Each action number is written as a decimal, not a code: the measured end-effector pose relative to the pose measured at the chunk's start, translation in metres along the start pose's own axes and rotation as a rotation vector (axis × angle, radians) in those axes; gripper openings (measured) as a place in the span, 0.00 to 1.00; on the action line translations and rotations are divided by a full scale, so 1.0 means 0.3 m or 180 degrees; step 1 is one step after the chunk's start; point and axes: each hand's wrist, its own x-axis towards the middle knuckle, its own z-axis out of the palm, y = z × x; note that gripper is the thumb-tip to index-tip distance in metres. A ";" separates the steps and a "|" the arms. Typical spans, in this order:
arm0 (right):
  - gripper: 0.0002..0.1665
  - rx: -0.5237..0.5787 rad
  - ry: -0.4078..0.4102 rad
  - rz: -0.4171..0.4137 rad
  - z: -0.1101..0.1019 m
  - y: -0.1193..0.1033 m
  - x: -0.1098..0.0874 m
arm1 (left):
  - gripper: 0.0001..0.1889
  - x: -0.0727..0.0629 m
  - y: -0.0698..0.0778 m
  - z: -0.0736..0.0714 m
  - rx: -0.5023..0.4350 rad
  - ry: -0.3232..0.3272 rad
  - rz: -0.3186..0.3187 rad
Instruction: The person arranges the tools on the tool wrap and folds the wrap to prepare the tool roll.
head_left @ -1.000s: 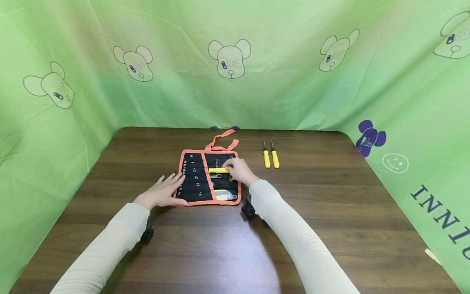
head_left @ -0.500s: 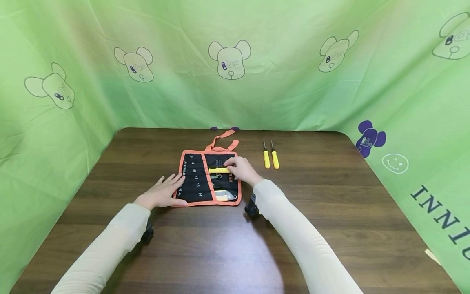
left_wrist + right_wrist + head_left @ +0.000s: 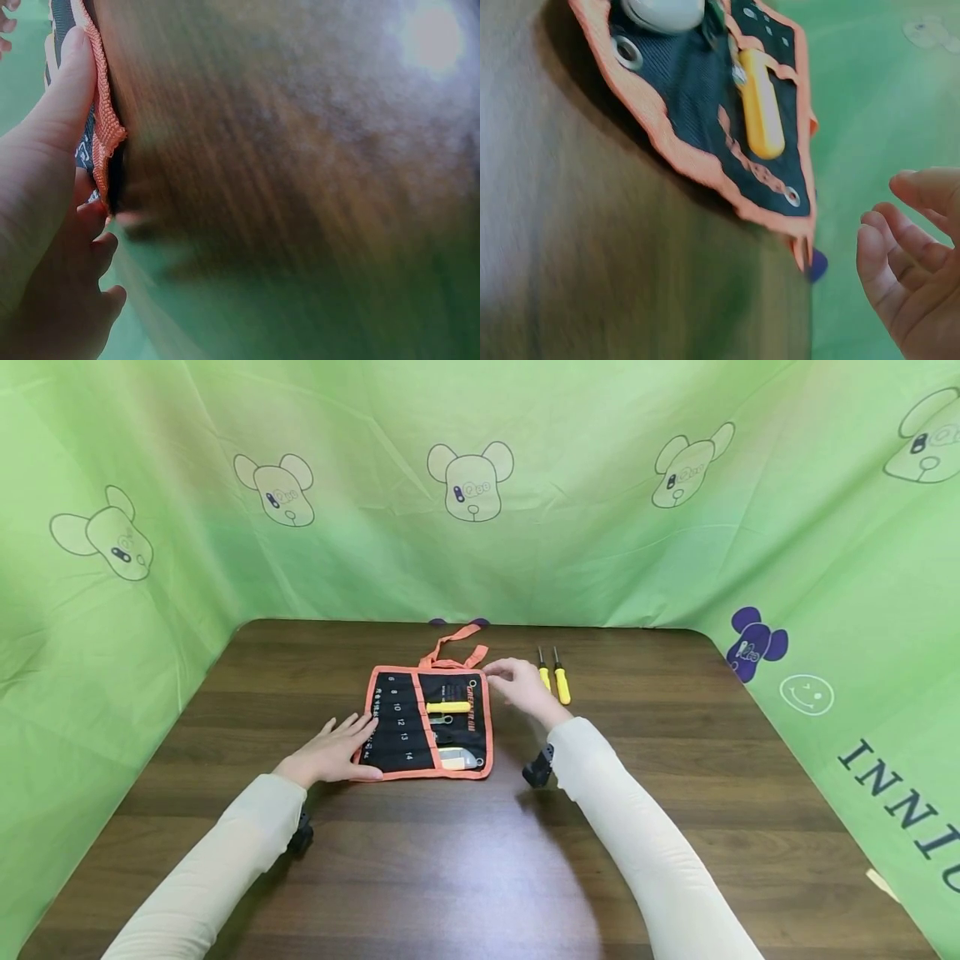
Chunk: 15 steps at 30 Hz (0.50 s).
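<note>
A black tool pouch (image 3: 397, 727) with orange trim lies unrolled on the table. My left hand (image 3: 333, 753) rests on its left side, fingers spread and straight, thumb along the near edge. In the pouch's right half, a yellow handle (image 3: 448, 707) sticks out of a pocket; the rest of that tool is hidden. Nearer me, a grey and yellow utility knife (image 3: 457, 758) sits in another pocket. My right hand (image 3: 521, 687) is off the pouch's far right corner, holding nothing, its fingers loosely bent. In the right wrist view, the same yellow handle (image 3: 763, 109) lies apart from that hand.
Two yellow-handled screwdrivers, the left screwdriver (image 3: 544, 675) partly behind my right hand and the right screwdriver (image 3: 562, 683), lie side by side. Orange tie straps (image 3: 450, 647) stretch from the pouch's far edge. A green printed curtain (image 3: 472, 568) surrounds the wooden table (image 3: 420, 877).
My right hand has let go of the yellow handle and moved right and away from me, off the pouch toward the screwdrivers. The left hand has stayed in place.
</note>
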 end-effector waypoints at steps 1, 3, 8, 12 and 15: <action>0.15 -0.0038 0.0052 -0.0048 -0.013 0.004 -0.003 | 0.51 0.000 0.000 -0.001 0.0002 0.0005 0.0001; 0.15 -0.0088 0.0144 -0.0137 -0.041 0.016 -0.008 | 0.51 0.002 0.001 -0.003 0.0002 0.0012 0.0012; 0.15 -0.0093 0.0338 -0.0259 -0.103 0.047 -0.028 | 0.51 0.001 0.001 -0.005 -0.0039 0.0038 0.0056; 0.14 -0.0133 0.0488 -0.0288 -0.143 0.075 -0.041 | 0.50 0.001 -0.003 -0.002 -0.0053 0.0038 0.0068; 0.14 -0.0042 0.0561 -0.0216 -0.168 0.097 -0.050 | 0.50 0.001 -0.004 -0.001 -0.0053 0.0040 0.0075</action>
